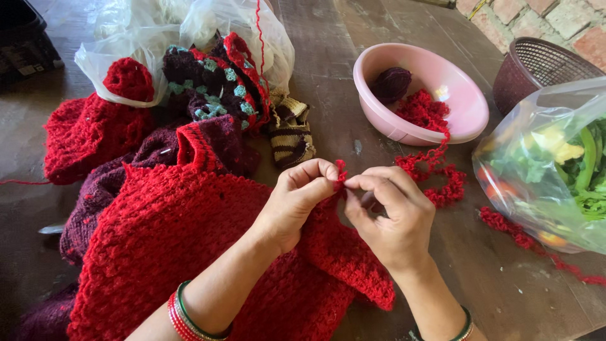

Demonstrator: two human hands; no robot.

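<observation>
Pinching the red knitted piece's (189, 240) top corner, your left hand (297, 202) and right hand (388, 218) meet fingertip to fingertip; crinkled red yarn (435, 170) trails right toward the pink bowl (464, 104)

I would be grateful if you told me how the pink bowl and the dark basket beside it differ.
The pink bowl has smooth, solid walls; the dark basket is maroon with open mesh sides. The bowl holds a dark purple yarn ball and crinkled red yarn trailing over its rim toward the hands; nothing is visible inside the basket. The bowl is in full view, the basket partly hidden behind the clear bag of vegetables. Both are round and rest upright on the wooden surface.
</observation>
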